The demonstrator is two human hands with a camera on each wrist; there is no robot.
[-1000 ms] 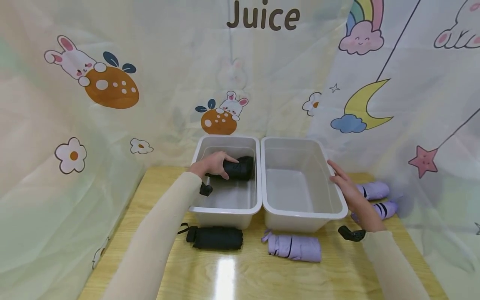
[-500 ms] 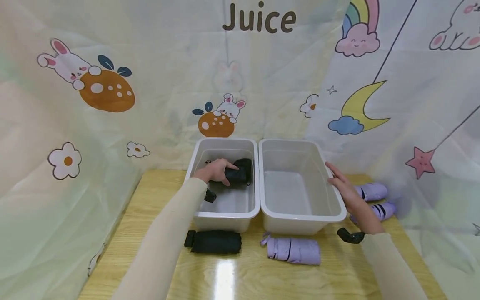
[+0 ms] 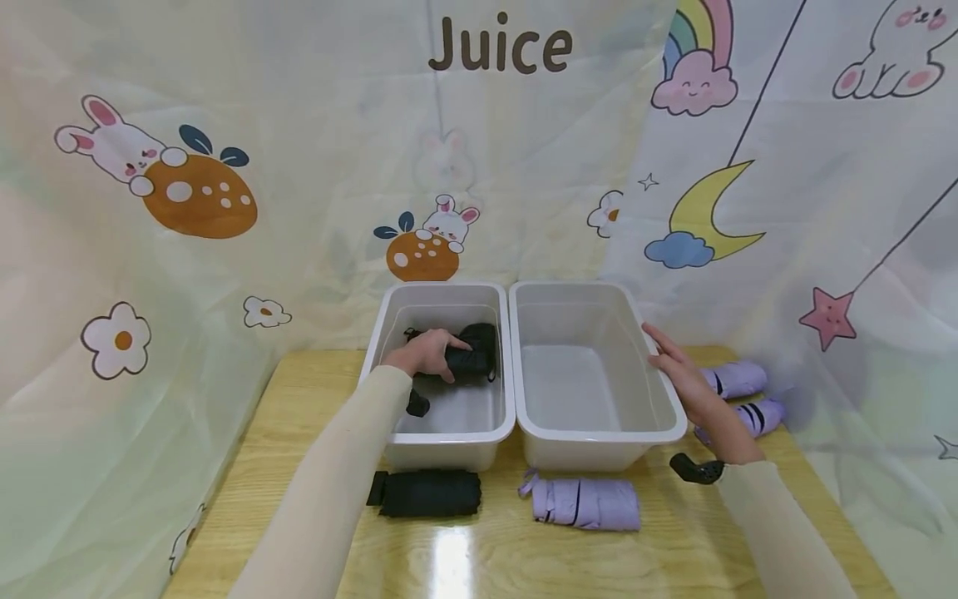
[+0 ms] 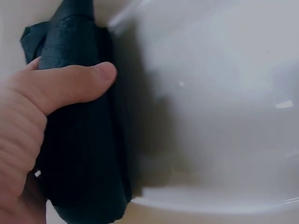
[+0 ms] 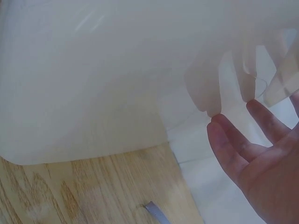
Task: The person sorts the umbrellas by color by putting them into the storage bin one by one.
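shifted slightly toward the near side of the left tub [image 3: 449, 438] since a second ago, the black folded umbrella [image 4: 84, 154] is inside it, gripped by the left hand [image 3: 429, 352], thumb across it. the right hand [image 3: 692, 388], fingers extended, touches the outer side of the right tub [image 3: 572, 391]. on the worktop [image 3: 292, 399], another black umbrella [image 3: 430, 493] and a lilac umbrella [image 3: 586, 503] lie before the tubs, two more lilac umbrellas [image 3: 737, 379] near the right hand.

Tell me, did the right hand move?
No, I see no shift: the right hand is at the same part of the right white bin as before.
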